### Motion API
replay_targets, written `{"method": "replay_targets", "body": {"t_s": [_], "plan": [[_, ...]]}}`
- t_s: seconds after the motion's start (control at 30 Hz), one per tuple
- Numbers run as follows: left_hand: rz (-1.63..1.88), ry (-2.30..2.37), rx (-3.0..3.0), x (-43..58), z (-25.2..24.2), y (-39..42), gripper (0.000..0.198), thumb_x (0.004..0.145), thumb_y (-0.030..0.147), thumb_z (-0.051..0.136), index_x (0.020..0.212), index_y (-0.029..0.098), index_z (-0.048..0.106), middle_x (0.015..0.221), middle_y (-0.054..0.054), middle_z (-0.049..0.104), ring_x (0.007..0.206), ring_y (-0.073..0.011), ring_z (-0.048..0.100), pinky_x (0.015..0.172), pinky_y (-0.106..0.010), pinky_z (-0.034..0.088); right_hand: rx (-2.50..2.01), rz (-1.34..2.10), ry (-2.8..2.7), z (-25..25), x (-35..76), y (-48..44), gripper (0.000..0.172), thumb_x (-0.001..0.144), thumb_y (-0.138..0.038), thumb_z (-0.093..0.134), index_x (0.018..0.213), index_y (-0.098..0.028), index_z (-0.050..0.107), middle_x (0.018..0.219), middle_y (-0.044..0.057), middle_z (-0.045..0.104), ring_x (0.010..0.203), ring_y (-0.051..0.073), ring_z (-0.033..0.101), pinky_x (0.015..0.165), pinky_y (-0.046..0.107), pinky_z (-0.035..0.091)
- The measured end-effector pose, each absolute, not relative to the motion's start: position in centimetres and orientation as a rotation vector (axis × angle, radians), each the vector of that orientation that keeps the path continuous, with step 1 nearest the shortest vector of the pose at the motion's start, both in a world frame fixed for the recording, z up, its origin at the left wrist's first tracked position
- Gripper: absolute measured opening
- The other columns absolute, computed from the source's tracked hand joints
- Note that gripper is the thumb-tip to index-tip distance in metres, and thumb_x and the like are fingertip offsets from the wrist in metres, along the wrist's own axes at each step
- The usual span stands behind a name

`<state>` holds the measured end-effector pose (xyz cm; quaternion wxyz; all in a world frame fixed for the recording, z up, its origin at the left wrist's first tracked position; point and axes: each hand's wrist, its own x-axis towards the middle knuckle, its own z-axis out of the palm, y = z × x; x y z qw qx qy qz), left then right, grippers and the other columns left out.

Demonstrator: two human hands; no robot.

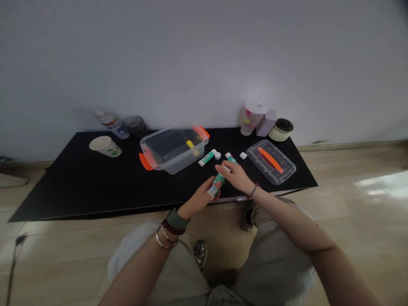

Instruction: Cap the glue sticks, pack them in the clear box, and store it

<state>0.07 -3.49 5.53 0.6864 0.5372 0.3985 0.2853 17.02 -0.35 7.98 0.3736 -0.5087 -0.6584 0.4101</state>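
My left hand [204, 194] is closed around the lower part of a green and white glue stick [218, 182], tilted just over the table's front edge. At its upper end, my right hand [236, 173] has its fingers closed on the white cap [225, 169]. Just beyond my hands, a second glue stick [207, 157] lies on the black table with a round white cap [217, 156] beside it. Another glue stick [230, 157] lies behind my right hand, partly hidden by it. To its right sits a loose white cap [243, 155].
A clear plastic box [178, 163] with orange latches holds a yellow item [190, 144]. Its lid [280, 176] lies at the right. Behind stand a tumbler [251, 119], a pale box [267, 123] and a black-lidded pot [280, 132]. At left are a paper cup [103, 146], spray can [111, 124] and dark cup [135, 126].
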Motion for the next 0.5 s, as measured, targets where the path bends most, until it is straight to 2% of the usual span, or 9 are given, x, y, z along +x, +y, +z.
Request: {"method": "replay_targets", "body": {"t_s": [0.13,0.37,0.5], "plan": [[0.585,0.831,1.265,0.3,6.0,-3.8,0.055,0.089,0.073,0.046,0.087,0.018,0.049,0.060,0.005,0.049,0.051,-0.0082,0.043,0.052,-0.024,0.038,-1.364,0.947,-1.822,9.3,18.4,-0.5,0.041,0.089,-0.048,0.052,0.060,-0.020,0.043,0.055,-0.005,0.036,0.055,0.010,0.033,0.053,0.026,0.025],[0.491,0.618,1.092,1.2,9.2,-3.0,0.050,0.092,0.066,0.047,0.083,0.017,0.052,0.055,0.005,0.046,0.047,-0.0081,0.040,0.056,-0.025,0.043,-1.313,0.948,-1.952,11.8,19.4,-0.5,0.037,0.090,-0.038,0.048,0.059,-0.021,0.036,0.054,-0.005,0.034,0.054,0.009,0.032,0.052,0.026,0.025],[0.251,0.414,0.920,-0.5,9.7,-4.1,0.052,0.093,0.068,0.042,0.084,0.018,0.053,0.051,0.007,0.040,0.042,-0.0075,0.032,0.052,-0.026,0.043,-1.396,0.598,-1.852,13.3,23.5,1.2,0.035,0.092,-0.037,0.048,0.061,-0.023,0.040,0.057,-0.003,0.038,0.056,0.012,0.037,0.053,0.027,0.030]]}}
